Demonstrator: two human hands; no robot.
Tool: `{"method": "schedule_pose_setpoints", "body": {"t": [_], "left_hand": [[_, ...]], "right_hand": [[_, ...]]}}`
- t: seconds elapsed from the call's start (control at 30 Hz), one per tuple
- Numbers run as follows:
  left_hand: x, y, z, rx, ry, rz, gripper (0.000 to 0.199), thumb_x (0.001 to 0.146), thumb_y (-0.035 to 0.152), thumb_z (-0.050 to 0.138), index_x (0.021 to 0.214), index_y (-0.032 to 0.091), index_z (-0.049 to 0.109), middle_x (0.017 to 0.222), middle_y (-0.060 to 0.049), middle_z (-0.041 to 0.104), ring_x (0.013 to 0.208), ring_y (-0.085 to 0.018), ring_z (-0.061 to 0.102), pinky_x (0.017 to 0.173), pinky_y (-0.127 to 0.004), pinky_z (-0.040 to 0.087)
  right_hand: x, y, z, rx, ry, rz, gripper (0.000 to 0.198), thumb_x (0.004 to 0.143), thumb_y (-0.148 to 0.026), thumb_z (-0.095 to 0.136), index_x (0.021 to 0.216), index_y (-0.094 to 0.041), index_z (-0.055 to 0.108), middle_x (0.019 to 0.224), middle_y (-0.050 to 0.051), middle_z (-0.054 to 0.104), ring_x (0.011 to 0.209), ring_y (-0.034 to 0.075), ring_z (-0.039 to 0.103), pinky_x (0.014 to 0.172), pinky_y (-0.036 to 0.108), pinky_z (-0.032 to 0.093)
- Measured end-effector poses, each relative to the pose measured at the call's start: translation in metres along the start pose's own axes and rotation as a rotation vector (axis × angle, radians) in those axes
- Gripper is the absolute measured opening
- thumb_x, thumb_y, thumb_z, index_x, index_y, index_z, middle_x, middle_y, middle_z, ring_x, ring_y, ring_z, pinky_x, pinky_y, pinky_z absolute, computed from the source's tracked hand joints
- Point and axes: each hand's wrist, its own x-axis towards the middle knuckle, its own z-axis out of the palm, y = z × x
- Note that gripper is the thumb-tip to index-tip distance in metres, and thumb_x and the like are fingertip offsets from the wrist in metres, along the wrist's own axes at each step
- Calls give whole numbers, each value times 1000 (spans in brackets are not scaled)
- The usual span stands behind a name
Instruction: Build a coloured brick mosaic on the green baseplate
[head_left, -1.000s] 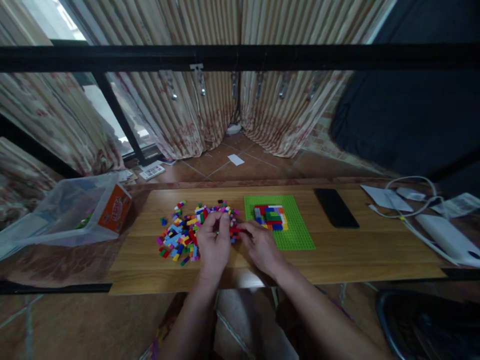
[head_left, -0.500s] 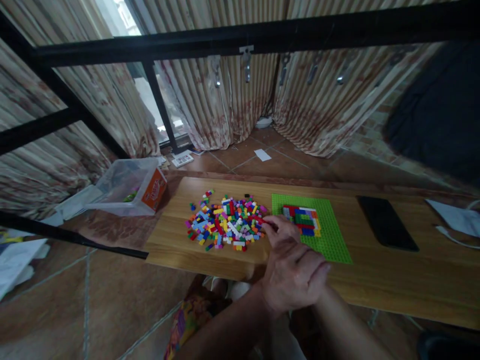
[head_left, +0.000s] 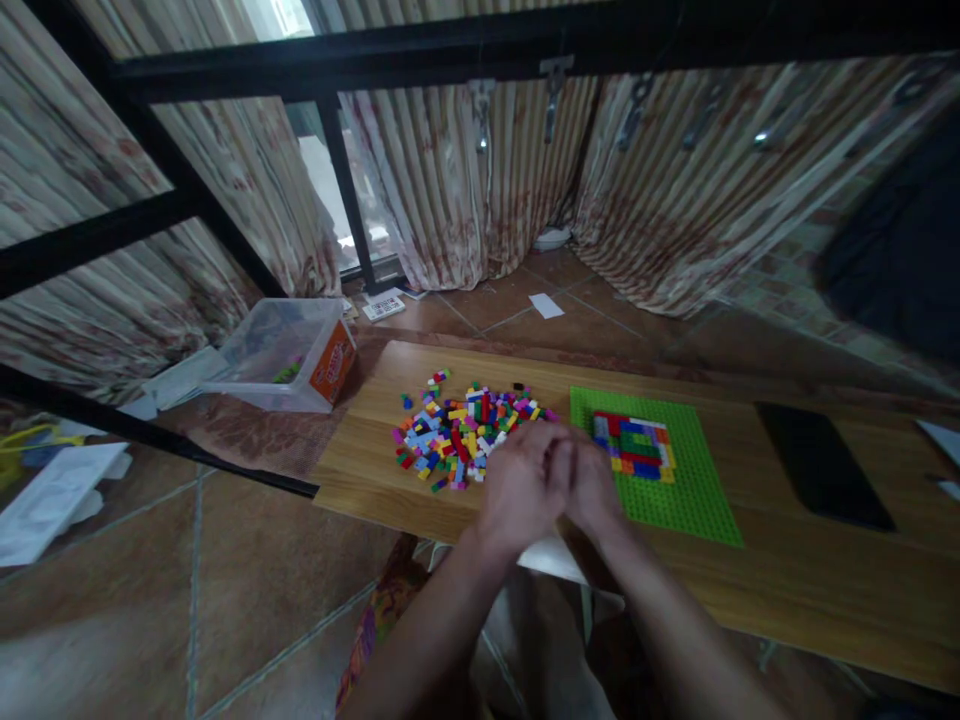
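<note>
My left hand (head_left: 525, 482) and my right hand (head_left: 592, 478) meet in front of the table, fingers bent in and pressed together. Anything between them is hidden by the backs of the hands. Just beyond and left of them spreads a pile of small toy building bricks (head_left: 457, 440) in many colours, its right part covered by my left hand. To the right of my right hand lies a green studded baseplate (head_left: 694, 490). On it sits a flat block of joined bricks (head_left: 637, 445) in red, blue, green, yellow, orange and white.
A black phone-like slab (head_left: 825, 465) lies on the wooden table (head_left: 765, 580) right of the baseplate. A clear plastic box (head_left: 277, 340) with an orange label stands beyond the table's left end. A black metal frame (head_left: 450, 50) and striped curtains (head_left: 525, 180) are behind.
My hands were crossed over each other, with one hand's fingers at red bricks by the pile's right edge. Now they are side by side with fingertips together. The view has shifted left.
</note>
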Motion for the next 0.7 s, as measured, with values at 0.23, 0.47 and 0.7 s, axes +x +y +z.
{"method": "schedule_pose_setpoints", "body": {"t": [0.23, 0.47, 0.7], "left_hand": [[25, -55, -64, 177, 191, -416, 22, 84, 12, 52, 91, 16, 72, 85, -5, 74, 78, -18, 67, 75, -28, 50], [24, -58, -62, 148, 181, -413, 23, 81, 17, 53, 91, 14, 73, 84, -4, 74, 74, -16, 65, 72, -25, 48], [27, -55, -59, 138, 138, -424, 22, 82, 21, 54, 89, 14, 73, 81, -3, 73, 72, -16, 64, 68, -25, 47]], "right_hand": [[2, -10, 2, -69, 6, 55, 20, 88, -27, 54, 92, -20, 72, 98, 9, 69, 89, 23, 66, 80, 37, 51], [-10, -41, 22, -224, -146, 10, 13, 90, -31, 61, 88, -22, 70, 98, 5, 65, 87, 20, 62, 76, 32, 47], [-7, -51, 33, -440, -190, 84, 13, 84, -29, 66, 94, -21, 67, 103, 8, 63, 99, 26, 57, 84, 36, 47]]}}
